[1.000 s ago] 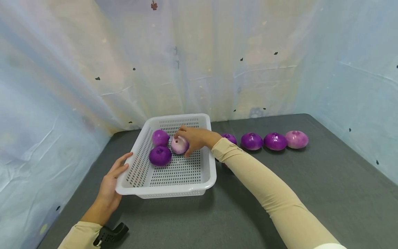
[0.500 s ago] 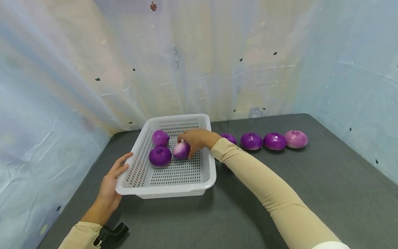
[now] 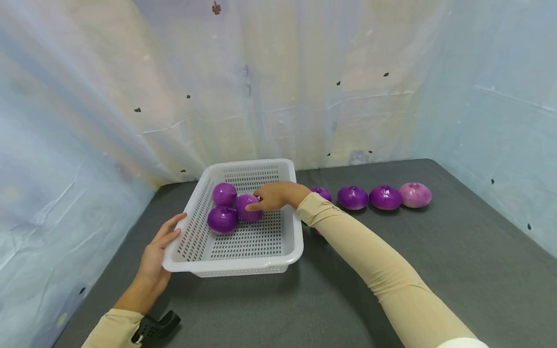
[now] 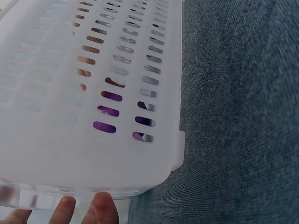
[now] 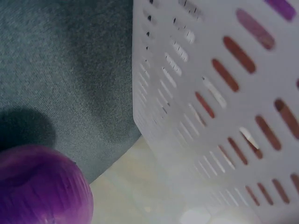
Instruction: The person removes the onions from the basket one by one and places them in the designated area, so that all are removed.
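Observation:
In the head view, a white perforated plastic basket (image 3: 232, 266) holds three purple-skinned red onions. Two lie touching at its left: a lighter onion (image 3: 224, 194) behind and a darker onion (image 3: 222, 220) in front. My right hand (image 3: 274, 195) reaches over the basket's right side onto the third onion (image 3: 246, 212), thumb across its top and fingers at its right edge. The undersides of those fingers are hidden. Outside the left rim, my left hand (image 3: 152, 261) rests extended fingers against the basket; its fingertips (image 4: 103, 207) touch the rim in the left wrist view.
Right of the basket, a row of onions stands on the dark grey cloth-covered table (image 3: 435, 270), including a purple onion (image 3: 385, 197) and a pinkish onion (image 3: 415, 195). My right sleeve partly covers nearer onions. A pale patterned curtain (image 3: 278, 87) hangs behind the table.
The third onion has turned from its pale side to its purple side and moved slightly left, against the darker onion. My right thumb has moved up over it. My left hand has stayed put.

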The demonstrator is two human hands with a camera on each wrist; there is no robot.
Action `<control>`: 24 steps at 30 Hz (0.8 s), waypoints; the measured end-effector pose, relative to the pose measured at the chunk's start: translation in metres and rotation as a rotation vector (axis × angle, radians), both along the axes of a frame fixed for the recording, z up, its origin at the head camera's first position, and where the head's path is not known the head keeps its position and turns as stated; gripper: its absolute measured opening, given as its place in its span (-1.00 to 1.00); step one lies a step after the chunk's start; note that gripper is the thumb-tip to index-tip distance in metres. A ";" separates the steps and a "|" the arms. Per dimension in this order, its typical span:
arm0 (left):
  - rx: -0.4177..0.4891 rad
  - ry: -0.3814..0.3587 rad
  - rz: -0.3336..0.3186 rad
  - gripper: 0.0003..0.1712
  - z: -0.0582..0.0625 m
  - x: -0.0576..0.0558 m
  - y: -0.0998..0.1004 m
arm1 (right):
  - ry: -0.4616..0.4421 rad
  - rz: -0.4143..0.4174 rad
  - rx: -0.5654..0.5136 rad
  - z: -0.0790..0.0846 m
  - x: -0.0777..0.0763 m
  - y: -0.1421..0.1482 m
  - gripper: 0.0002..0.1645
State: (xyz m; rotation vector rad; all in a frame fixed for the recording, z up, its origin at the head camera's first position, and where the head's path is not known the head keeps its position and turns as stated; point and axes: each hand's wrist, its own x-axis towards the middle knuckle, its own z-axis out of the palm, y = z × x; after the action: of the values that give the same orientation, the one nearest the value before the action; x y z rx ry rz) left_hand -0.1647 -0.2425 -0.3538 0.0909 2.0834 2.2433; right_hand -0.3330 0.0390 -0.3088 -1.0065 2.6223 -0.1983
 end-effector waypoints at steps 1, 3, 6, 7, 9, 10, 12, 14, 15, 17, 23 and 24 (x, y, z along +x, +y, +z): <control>0.000 0.002 -0.002 -0.44 0.000 0.000 0.000 | 0.008 0.005 -0.010 0.000 0.000 0.000 -0.14; -0.002 0.003 -0.004 -0.44 0.000 0.000 0.000 | 0.032 0.029 -0.021 0.000 -0.001 0.001 -0.15; -0.008 -0.001 -0.003 -0.44 0.001 -0.001 0.000 | 0.056 0.057 -0.023 0.000 -0.001 0.001 -0.11; -0.012 -0.004 -0.001 -0.43 0.001 -0.001 0.000 | 0.058 0.063 -0.019 -0.001 -0.001 0.001 -0.08; -0.023 -0.014 0.001 -0.43 0.001 -0.001 0.000 | 0.058 0.065 -0.006 -0.001 0.000 0.002 0.00; -0.027 -0.018 0.002 -0.43 0.001 -0.001 0.000 | 0.055 0.064 -0.007 -0.001 0.000 0.001 0.04; -0.031 -0.025 0.004 -0.43 0.001 -0.001 0.000 | 0.055 0.070 -0.008 -0.001 0.001 0.001 0.08; -0.029 -0.028 0.003 -0.43 0.001 -0.001 0.000 | 0.056 0.089 -0.006 -0.001 0.002 0.001 0.07; -0.026 -0.027 0.000 -0.43 0.001 -0.001 0.000 | 0.056 0.100 -0.004 -0.001 0.003 0.000 0.05; -0.021 -0.023 -0.004 -0.43 0.001 -0.001 -0.001 | 0.043 0.116 -0.005 -0.001 0.004 0.000 0.02; 0.007 -0.004 -0.013 -0.44 0.000 -0.001 -0.004 | 0.025 0.142 -0.003 -0.002 0.003 -0.001 0.01; 0.008 -0.003 -0.011 -0.44 0.000 -0.001 -0.004 | 0.022 0.147 -0.009 -0.002 0.002 -0.001 0.00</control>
State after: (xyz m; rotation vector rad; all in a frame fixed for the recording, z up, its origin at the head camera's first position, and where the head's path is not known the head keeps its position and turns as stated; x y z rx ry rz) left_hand -0.1661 -0.2464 -0.3536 0.0992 2.0668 2.2443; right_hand -0.3307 0.0376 -0.3111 -1.2054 2.5557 -0.1654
